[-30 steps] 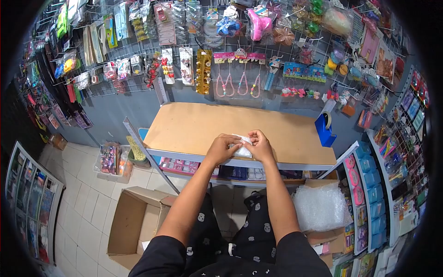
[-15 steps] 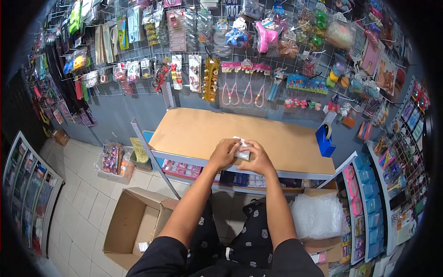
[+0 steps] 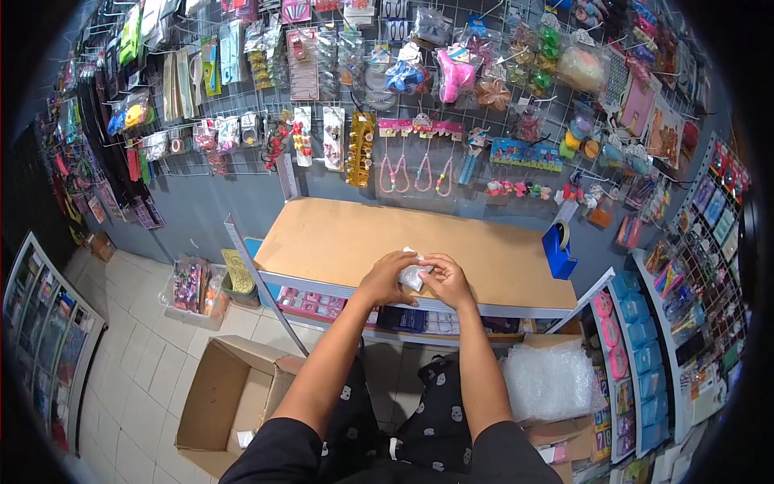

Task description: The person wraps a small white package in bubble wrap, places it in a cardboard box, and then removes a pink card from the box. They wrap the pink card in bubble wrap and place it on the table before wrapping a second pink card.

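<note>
- Both hands are closed on a small white packet (image 3: pixel 412 276). The left hand (image 3: pixel 389 279) curls its fingers over the top and left side, and the right hand (image 3: pixel 446 281) pinches the right side between thumb and fingertips.
- Packet is pressed between the two hands, with only a sliver of it showing. I cannot tell whether it rests on the surface beneath.
- Knuckles face up, wrists bend slightly inward, and the thumbs meet at the packet.
- Forearms (image 3: pixel 334 355) run up from the body and converge on the grip.
- Table (image 3: pixel 339 230) lies directly under the grip at its front edge, its tan top stretching beyond and to both sides.
- Tape dispenser (image 3: pixel 556 250), blue, stands well right of the grip.
- Bubble wrap (image 3: pixel 552 379) lies below and right of the grip.
- Box (image 3: pixel 222 403), open cardboard, sits on the floor below and left.
- Grid (image 3: pixel 419 153) beyond the grip is hung with packaged goods.
</note>
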